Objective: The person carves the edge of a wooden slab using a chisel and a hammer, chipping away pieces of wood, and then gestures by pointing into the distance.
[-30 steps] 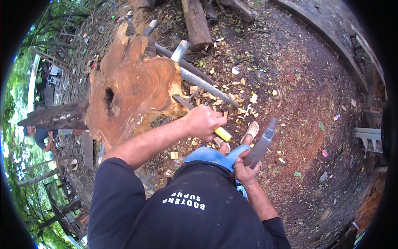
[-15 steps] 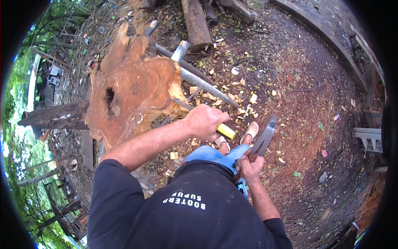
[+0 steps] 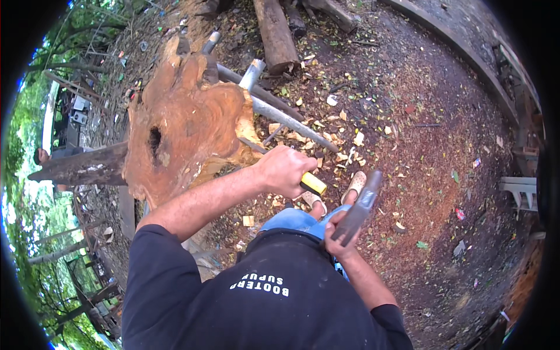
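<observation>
My left hand [image 3: 286, 170] is closed around a yellow-handled chisel [image 3: 314, 184], whose metal blade rests at the chipped right edge of a big reddish-brown wood slab [image 3: 192, 125]. The slab has an irregular outline and a dark hole. Over on the right, my right hand [image 3: 339, 236] grips a hammer [image 3: 361, 204] with a long dark metal head. The hammer's head is raised near my knee, apart from the chisel, and its handle is mostly hidden.
Grey metal poles [image 3: 291, 123] stick out beside the slab. Pale wood chips [image 3: 358, 139] litter the ground around my shoes [image 3: 353, 185]. Logs [image 3: 274, 38] lie at the top, and a dark post [image 3: 81, 166] sits left of the slab. Another person [image 3: 42, 156] is beyond it.
The hammer has turned in my right hand, its head swinging slightly left and lower. My left hand and the chisel stay nearly in place. The other person shows more at the far left.
</observation>
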